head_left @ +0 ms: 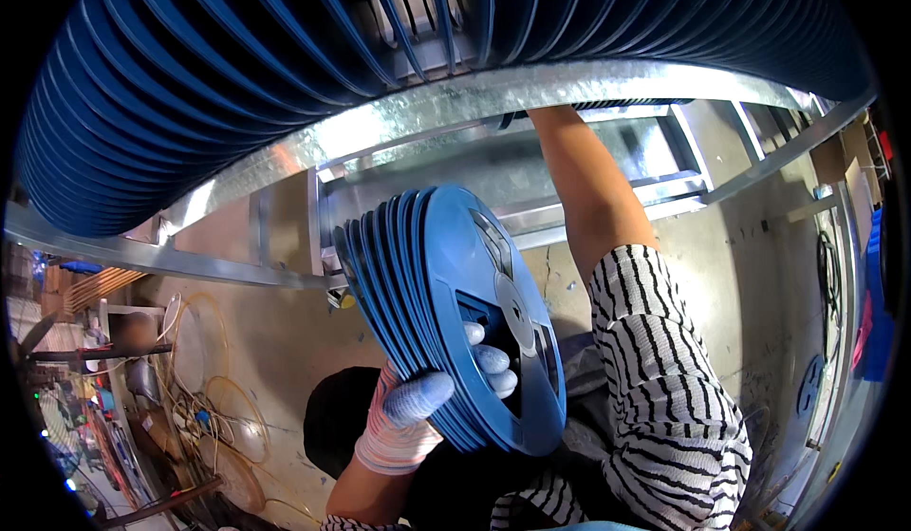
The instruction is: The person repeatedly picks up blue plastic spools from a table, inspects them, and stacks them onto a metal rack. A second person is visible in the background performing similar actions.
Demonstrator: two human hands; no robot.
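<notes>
A stack of blue plastic reels (458, 246), several pressed together, is tilted in front of me. My left hand (406, 424), in a striped glove with blue fingertips, is closed around the stack's near side. Its thumb lies across the outer rims, and the other fingers show through an opening in the reel's face. My right forearm (593, 185), in a black-and-white striped sleeve, reaches forward and passes beneath a shiny metal rail (418, 113). That rail hides the right hand, so what it touches cannot be seen.
Long rows of blue reels (142, 85) stand along the rail, with a gap near the middle. Below is a metal frame (664, 189) above a concrete floor (285, 341). Coiled tubing (223, 398) and clutter lie left; a loose blue reel (809, 386) is at right.
</notes>
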